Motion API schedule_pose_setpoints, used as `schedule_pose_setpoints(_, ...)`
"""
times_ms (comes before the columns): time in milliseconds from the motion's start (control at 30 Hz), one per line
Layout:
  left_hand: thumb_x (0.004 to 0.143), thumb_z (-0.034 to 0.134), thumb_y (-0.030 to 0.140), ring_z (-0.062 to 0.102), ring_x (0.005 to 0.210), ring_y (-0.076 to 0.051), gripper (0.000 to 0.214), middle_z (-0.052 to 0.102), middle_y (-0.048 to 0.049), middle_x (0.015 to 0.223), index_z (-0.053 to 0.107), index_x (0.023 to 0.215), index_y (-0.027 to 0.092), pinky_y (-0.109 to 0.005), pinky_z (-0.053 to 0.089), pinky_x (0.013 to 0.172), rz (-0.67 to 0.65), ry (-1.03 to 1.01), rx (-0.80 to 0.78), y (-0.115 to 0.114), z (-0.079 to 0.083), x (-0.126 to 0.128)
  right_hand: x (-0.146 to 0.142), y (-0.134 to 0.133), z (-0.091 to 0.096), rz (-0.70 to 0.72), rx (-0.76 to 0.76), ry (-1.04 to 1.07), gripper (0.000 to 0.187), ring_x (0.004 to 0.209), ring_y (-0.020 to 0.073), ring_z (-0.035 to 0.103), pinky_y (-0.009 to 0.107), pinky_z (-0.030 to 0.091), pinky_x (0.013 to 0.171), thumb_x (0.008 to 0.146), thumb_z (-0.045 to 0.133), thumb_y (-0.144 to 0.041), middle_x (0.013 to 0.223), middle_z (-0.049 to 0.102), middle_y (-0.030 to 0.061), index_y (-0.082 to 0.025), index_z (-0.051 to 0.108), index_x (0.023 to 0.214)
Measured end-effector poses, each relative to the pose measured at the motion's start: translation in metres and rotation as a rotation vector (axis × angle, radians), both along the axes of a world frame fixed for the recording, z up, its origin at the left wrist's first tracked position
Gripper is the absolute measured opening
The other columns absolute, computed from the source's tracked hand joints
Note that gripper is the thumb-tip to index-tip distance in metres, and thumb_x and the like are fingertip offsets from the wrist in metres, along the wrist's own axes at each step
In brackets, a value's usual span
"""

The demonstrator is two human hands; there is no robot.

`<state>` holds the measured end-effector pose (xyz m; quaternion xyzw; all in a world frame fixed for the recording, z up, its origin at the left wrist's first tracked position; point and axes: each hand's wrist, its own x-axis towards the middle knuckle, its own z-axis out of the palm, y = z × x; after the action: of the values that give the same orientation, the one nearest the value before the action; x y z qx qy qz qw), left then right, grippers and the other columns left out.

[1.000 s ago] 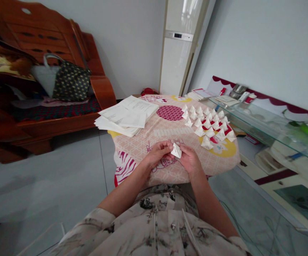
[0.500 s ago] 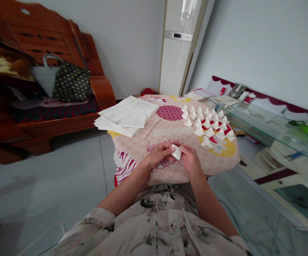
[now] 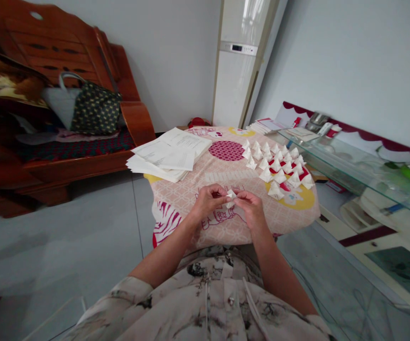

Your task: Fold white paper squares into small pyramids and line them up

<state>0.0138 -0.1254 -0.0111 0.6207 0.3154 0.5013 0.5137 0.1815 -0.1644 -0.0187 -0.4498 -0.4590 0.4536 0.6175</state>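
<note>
Between my two hands is a small piece of folded white paper [image 3: 231,196], held just above the front part of the table. The fingertips of my left hand [image 3: 210,201] pinch its left side. On its right side, my right hand [image 3: 250,206] grips it between thumb and fingers. Several finished-looking folded paper pieces [image 3: 279,176] with pointed tips stand in rows on the right of the table. To the far left of my hands lies a stack of printed paper sheets [image 3: 173,151].
A patterned pink tablecloth [image 3: 180,199] covers the table. On the right runs a glass-topped cabinet [image 3: 354,166] with cups and papers. A wooden bench [image 3: 63,170] holding a starry bag [image 3: 96,109] stands left. A tall white air conditioner [image 3: 235,71] is behind the table.
The folded paper has been turned from a flat diamond facing me to a smaller, more pointed shape. Both hands have shifted slightly, with fingertips now on its opposite sides.
</note>
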Motion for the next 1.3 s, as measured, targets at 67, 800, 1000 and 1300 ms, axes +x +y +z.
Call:
schedule_pose_setpoints(67, 0.067, 0.085, 0.037, 0.061, 0.07, -0.013, 0.029, 0.067, -0.0045, 0.077, 0.067, 0.068, 0.014, -0.025, 0.048, 0.067, 0.053, 0.014, 0.109, 0.0012, 0.0001, -0.0009, -0.0007, -0.0008, 0.0012, -0.021, 0.004, -0.032, 0.016, 0.068, 0.0178, 0.061, 0.031, 0.049, 0.065, 0.061, 0.079, -0.033, 0.074, 0.071, 0.0, -0.023, 0.071, 0.07)
schedule_pose_setpoints(800, 0.063, 0.087, 0.032, 0.066, 0.067, -0.015, 0.029, 0.073, -0.0074, 0.079, 0.066, 0.067, 0.012, -0.027, 0.052, 0.064, -0.097, -0.125, -0.116, 0.0009, -0.0019, -0.0025, -0.0022, -0.0043, 0.001, -0.047, 0.067, 0.031, 0.013, 0.065, 0.0158, 0.06, 0.03, 0.048, 0.065, 0.063, 0.08, -0.027, 0.07, 0.07, -0.0008, -0.022, 0.073, 0.073)
schedule_pose_setpoints(1000, 0.064, 0.088, 0.029, 0.067, 0.07, -0.015, 0.026, 0.074, -0.0068, 0.08, 0.068, 0.066, 0.013, -0.025, 0.052, 0.066, -0.048, -0.199, -0.021, -0.0009, 0.0007, -0.0019, -0.0029, -0.0035, 0.0006, 0.012, -0.008, 0.055, 0.025, 0.062, 0.0157, 0.063, 0.028, 0.05, 0.061, 0.06, 0.083, -0.032, 0.073, 0.075, 0.0015, -0.019, 0.078, 0.081)
schedule_pose_setpoints(1300, 0.065, 0.089, 0.03, 0.068, 0.074, -0.017, 0.026, 0.074, -0.0074, 0.082, 0.068, 0.065, 0.013, -0.027, 0.053, 0.069, -0.034, -0.227, 0.021, 0.0003, -0.0035, -0.001, -0.0006, -0.0031, -0.0043, -0.059, 0.001, -0.11, 0.018, 0.054, 0.0161, 0.062, 0.027, 0.047, 0.056, 0.069, 0.078, -0.036, 0.06, 0.071, -0.0002, -0.02, 0.079, 0.074)
